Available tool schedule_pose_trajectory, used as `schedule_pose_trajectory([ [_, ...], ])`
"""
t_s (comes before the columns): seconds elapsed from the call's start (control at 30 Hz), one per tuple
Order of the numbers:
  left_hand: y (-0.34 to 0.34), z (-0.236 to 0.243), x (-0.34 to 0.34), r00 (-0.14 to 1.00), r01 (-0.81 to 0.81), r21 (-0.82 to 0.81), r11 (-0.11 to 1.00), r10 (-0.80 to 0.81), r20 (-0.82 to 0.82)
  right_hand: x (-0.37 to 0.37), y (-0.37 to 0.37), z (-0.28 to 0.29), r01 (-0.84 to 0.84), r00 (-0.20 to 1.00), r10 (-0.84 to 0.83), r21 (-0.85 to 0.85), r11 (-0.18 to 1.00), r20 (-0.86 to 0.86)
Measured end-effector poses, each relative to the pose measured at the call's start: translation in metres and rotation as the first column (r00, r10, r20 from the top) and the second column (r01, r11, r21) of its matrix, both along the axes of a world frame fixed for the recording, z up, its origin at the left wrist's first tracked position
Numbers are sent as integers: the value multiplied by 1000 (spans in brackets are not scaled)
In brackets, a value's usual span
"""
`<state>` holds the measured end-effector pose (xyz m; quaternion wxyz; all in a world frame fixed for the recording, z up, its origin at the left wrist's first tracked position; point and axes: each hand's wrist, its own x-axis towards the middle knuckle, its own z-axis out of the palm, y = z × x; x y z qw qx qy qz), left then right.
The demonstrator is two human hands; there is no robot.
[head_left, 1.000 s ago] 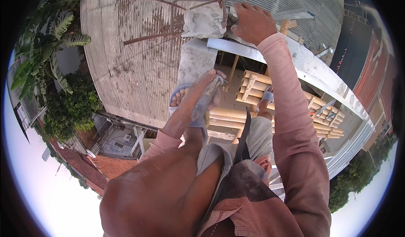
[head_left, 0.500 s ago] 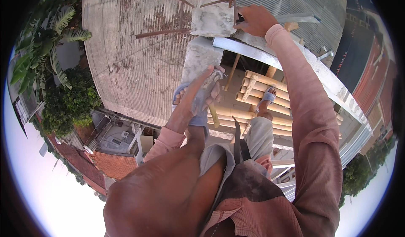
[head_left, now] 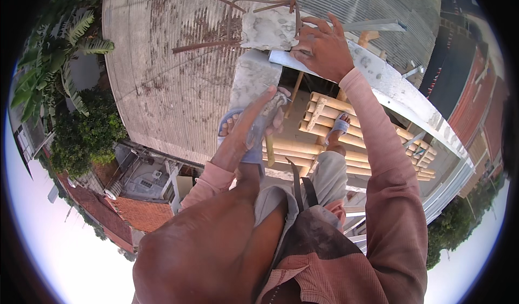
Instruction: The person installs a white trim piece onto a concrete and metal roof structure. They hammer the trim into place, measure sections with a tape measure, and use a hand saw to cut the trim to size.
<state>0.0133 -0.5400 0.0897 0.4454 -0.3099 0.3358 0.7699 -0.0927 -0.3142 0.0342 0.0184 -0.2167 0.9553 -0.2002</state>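
My left hand (head_left: 266,117) is closed round what looks like a hammer (head_left: 270,151), its yellowish wooden handle pointing down below the fingers. A clear plastic bag seems to be bunched in the same grip, and a thin nail-like tip pokes out beside the fingertips. My right hand (head_left: 325,50) has its fingers spread, with nothing visible in it. Its thumb and fingertips lie at the right side of the rough concrete column stub (head_left: 268,29). Just under that hand, a silvery metal channel (head_left: 289,60) runs off to the right.
Rusty rebar (head_left: 208,46) sticks out around the stub. Corrugated roofing (head_left: 162,82) spreads at left. My left sandalled foot is on a concrete ledge (head_left: 250,79); the right foot (head_left: 341,124) stands on a bamboo platform (head_left: 357,139). A gap opens between ledge and platform.
My right hand has come nearer from the stub's right side, and its bent fingers have spread apart. The left hand keeps its grip almost in place.
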Motion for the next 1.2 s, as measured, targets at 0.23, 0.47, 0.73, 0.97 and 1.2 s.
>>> schedule_pose_trajectory([
  [0.23,19,23,-19,997,44,-15,999,-45,-62,46,14,68,522,852,-318,-625,580,416],
  [0.47,62,12,-31,981,-187,324,927,160,109,213,-18,92,696,483,-33,-361,621,875],
  [0.73,66,-9,-38,989,-97,-117,988,82,-120,190,-24,132,801,411,-152,-276,531,899],
  [0.97,11,-7,3,827,-368,-702,610,-130,-546,115,4,138,928,307,-59,-284,242,950],
  [1.2,-24,-51,-44,548,-738,-600,308,-245,-800,46,0,155,932,294,-25,-281,231,955],
])
